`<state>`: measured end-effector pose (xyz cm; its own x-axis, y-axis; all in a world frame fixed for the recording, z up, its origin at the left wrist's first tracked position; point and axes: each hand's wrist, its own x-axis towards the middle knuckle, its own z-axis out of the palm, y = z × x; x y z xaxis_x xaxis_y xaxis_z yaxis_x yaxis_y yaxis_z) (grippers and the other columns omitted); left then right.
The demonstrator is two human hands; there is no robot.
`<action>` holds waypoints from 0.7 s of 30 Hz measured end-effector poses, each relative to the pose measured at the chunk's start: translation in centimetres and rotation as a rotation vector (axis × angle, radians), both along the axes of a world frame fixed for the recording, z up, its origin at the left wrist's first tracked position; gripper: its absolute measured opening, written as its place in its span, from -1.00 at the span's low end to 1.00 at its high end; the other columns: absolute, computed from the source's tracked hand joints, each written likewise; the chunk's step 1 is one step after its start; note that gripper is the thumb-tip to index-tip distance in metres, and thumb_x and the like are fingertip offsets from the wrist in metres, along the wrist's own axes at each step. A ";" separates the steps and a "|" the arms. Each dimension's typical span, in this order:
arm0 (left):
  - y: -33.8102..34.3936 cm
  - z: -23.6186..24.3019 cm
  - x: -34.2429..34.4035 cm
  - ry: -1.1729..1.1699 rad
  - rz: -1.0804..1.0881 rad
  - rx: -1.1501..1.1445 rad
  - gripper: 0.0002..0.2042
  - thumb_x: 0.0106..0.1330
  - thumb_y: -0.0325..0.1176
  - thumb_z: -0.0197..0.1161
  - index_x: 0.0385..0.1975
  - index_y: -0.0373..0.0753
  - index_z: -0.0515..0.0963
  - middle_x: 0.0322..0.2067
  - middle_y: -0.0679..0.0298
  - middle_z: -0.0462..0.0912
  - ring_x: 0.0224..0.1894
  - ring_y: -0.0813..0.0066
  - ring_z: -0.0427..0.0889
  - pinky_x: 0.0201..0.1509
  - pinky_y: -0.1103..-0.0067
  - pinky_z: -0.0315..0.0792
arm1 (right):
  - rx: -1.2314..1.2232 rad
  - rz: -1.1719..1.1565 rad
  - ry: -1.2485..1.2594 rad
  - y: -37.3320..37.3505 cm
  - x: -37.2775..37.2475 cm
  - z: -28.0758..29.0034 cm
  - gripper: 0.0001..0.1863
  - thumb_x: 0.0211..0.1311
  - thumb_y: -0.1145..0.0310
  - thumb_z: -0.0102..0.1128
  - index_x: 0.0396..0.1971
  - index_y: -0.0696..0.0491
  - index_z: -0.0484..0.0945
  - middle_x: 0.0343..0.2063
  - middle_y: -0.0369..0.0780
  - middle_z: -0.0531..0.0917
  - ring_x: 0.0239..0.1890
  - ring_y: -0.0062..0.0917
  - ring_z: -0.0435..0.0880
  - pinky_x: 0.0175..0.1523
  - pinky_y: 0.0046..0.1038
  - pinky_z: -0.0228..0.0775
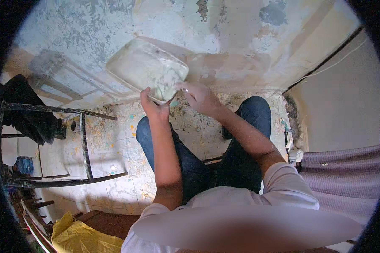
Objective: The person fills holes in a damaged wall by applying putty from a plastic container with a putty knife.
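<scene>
Patchy wall beyond the tray looks unfinished — pale paste is left inside, left hand pinching the tray, right hand — its grip too blurred to tell.

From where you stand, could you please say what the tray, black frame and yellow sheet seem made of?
The tray looks like matte, pale plastic, judging by its rounded corners. The black frame is probably painted metal, given its slim bars. The yellow sheet may be dull fabric or plastic; creases suit both.
</scene>
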<state>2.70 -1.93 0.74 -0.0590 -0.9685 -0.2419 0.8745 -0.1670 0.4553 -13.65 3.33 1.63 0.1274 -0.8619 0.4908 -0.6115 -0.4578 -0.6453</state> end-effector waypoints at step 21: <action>-1.7 -3.1 0.3 0.031 -0.057 -0.155 -0.52 0.14 -0.23 0.03 0.07 -0.29 0.35 0.05 0.06 0.47 0.15 0.08 0.43 0.24 0.20 0.31 | 0.342 -0.077 -0.676 3.1 -7.7 -0.8 -0.77 0.21 0.48 0.05 -0.13 0.10 0.52 -0.55 -0.31 0.53 -0.66 -0.70 0.40 -0.58 -0.60 0.22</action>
<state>3.00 -3.60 -2.35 -0.1198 -0.9889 -0.0873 0.8795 -0.1465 0.4528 -21.31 6.40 0.78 -0.1730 -0.9743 0.1443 -0.0550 -0.1367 -0.9891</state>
